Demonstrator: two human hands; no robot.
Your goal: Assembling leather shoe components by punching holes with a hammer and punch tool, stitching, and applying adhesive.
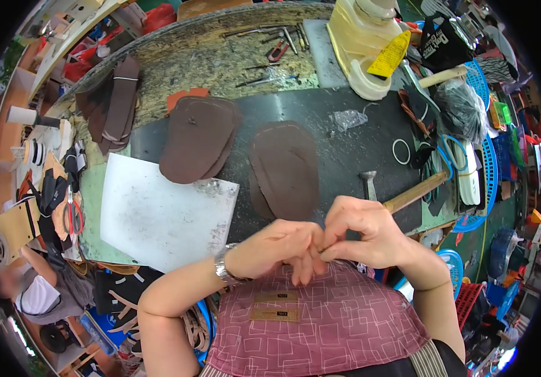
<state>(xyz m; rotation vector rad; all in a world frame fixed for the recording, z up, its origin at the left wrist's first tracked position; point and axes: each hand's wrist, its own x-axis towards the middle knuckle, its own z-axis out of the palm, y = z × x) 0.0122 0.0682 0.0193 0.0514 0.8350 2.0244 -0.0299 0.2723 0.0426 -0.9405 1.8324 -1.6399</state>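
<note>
My left hand point(286, 250), a metal watch band on its wrist, meets my right hand point(361, 234) just above the top of my maroon patterned apron point(320, 314). Thumb and fingertips of the right hand are pinched together. The left hand's fingertips press close against them, its lower fingers hanging downward. Whatever lies between the fingertips is too small or hidden to make out. Beyond the hands, a few brown leather-like pieces point(286, 166) with rounded ends lie on the black mat point(339, 154). A second stack of brown pieces point(198, 138) rests to their left.
A hammer point(416, 192) with a wooden handle lies beside my right hand. White sheet point(166, 207) at left; folded dark brown pieces point(119, 103) behind it. A cream machine-like stand point(368, 50), scissors point(452, 154) and a blue basket point(487, 182) line the right. Another person point(44, 289) is at lower left.
</note>
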